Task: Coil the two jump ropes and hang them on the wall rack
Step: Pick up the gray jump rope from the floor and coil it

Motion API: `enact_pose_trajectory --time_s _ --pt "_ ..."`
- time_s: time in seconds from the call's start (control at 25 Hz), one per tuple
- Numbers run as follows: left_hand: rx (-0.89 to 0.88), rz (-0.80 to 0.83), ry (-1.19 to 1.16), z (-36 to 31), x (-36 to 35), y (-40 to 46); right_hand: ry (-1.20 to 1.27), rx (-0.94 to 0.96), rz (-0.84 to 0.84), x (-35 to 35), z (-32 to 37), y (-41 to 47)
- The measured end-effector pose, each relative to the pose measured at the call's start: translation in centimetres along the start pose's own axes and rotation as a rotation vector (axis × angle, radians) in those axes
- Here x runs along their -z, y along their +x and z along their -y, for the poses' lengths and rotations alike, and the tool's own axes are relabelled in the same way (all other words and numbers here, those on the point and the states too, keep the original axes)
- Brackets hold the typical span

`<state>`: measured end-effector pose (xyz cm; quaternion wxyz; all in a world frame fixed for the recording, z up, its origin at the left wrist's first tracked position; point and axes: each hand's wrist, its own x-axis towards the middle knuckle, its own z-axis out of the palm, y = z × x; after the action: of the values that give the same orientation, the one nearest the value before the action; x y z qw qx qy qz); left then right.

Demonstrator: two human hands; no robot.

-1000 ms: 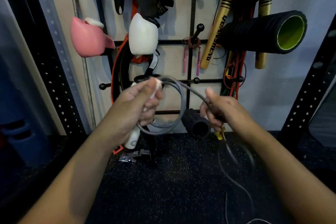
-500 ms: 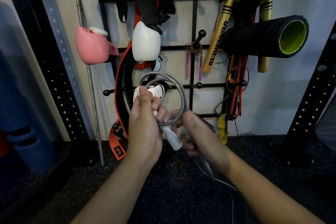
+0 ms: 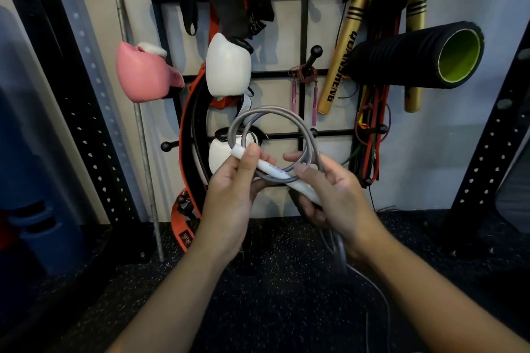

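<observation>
two or three loops of the grey jump rope (image 3: 298, 135) stand coiled in front of the wall rack (image 3: 307, 23), held between both hands. the left hand (image 3: 232, 195) pinches the white handle (image 3: 275, 172) near its upper end with thumb and fingers; the right hand (image 3: 335, 195) is closed around the handle's lower end and the gathered strands, and loose rope trails down from it to the speckled black floor (image 3: 258, 281). a second rope with pink handles (image 3: 304, 94) already hangs on a peg behind the coil. around it on the rack — a pink boxing glove (image 3: 143, 77), a white glove (image 3: 228, 66), a black foam roller (image 3: 415, 54) and gold bats (image 3: 341, 51).
</observation>
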<state>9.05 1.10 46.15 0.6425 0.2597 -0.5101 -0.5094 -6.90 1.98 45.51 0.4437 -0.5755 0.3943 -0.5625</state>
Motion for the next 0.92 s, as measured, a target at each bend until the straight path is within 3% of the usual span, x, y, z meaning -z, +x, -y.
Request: enact_pose_trajectory --time_s 0.12,0.24,0.36,0.56,0.76,0.92 --pt "0.097 0.092 0.070 -1.2 1.2 0.7 -0.054 -0.056 0.041 1.2 1.1 0.6" --pt "0.166 0.177 0.279 -3.0 2.9 1.3 -0.280 -0.047 0.140 2.7 2.2 0.9" --pt "0.136 0.335 0.677 -5.9 4.0 1.4 -0.526 -0.044 0.305 3.7 3.2 0.9" --pt "0.027 0.597 1.383 -6.4 0.2 0.4 -0.726 0.063 0.492 2.5 2.8 0.7" --pt "0.265 0.547 1.314 -3.7 0.1 0.8 -0.705 0.045 0.416 1.9 1.7 0.6" --pt "0.274 0.499 1.263 -3.4 1.0 1.6 -0.643 0.110 0.356 1.5 1.0 0.7"
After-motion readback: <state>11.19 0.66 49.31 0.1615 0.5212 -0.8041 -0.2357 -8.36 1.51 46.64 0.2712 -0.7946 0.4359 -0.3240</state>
